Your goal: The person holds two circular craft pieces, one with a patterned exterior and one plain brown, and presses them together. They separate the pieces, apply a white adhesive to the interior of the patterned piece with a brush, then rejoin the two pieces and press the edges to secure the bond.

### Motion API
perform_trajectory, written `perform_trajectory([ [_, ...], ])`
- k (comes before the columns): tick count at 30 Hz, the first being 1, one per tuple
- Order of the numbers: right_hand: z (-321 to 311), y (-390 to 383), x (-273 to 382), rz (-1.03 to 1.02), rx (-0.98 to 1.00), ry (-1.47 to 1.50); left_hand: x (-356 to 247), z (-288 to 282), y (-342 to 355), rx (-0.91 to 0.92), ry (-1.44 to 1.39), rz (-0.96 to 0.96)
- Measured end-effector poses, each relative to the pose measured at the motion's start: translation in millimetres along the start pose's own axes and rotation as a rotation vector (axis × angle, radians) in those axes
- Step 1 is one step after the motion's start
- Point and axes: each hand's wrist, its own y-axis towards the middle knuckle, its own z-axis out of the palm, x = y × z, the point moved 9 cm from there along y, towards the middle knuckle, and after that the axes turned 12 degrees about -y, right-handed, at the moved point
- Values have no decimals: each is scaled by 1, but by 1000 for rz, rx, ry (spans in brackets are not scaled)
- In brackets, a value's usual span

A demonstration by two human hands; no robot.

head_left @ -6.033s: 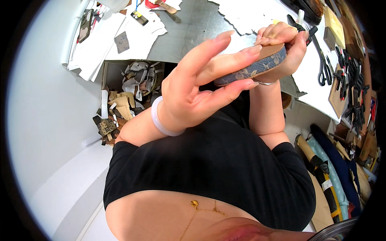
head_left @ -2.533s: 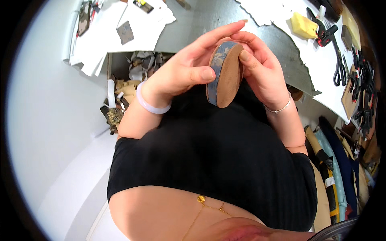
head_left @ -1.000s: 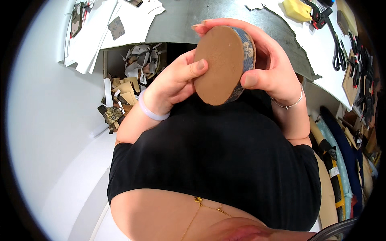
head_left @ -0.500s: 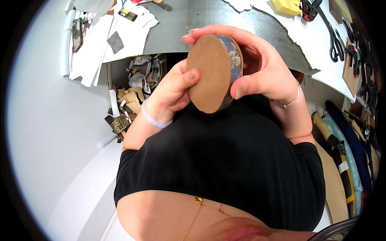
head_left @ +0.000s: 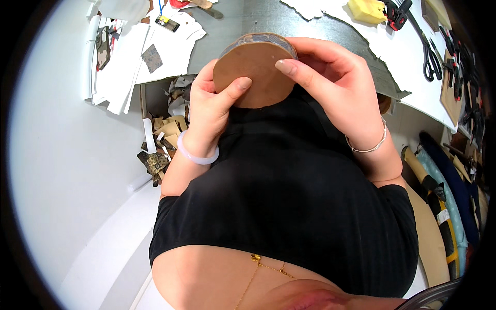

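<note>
Both hands hold up a short round box (head_left: 256, 82) above the table's near edge. Its flat brown face is turned toward me, and a blue-grey floral band shows along its far rim. At the left side, my left hand (head_left: 212, 106) grips it with the thumb pressed on the brown face and the fingers behind. My right hand (head_left: 336, 82) pinches the right edge, thumb tip on the face and the other fingers at the back, partly hidden. What lies on the box's far side is out of sight.
Ahead is a table with a grey sheet (head_left: 243, 28) and torn white paper (head_left: 181, 51). A patterned scrap (head_left: 152, 58) and a phone (head_left: 104, 47) lie left. Black scissors (head_left: 430, 62) and a yellow sponge-like block (head_left: 367, 10) are right. Offcuts (head_left: 168, 132) pile below left; fabric rolls (head_left: 444, 191) stand right.
The round box has moved left and a little away from me, and its patterned band has turned from the right side to the far rim. My right thumb now presses on the brown face.
</note>
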Motion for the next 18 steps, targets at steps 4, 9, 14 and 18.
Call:
perform_trajectory([
  [4,-6,-2,10,-65,-63,-131,-12,3,-1,10,81,81],
  [9,-9,-3,15,-130,-73,-144,-22,11,0,42,137,147],
  [14,-10,-2,11,-77,80,-170,-34,18,2,82,307,191],
  [18,-18,8,7,-180,149,-328,-46,32,11,211,745,321],
])
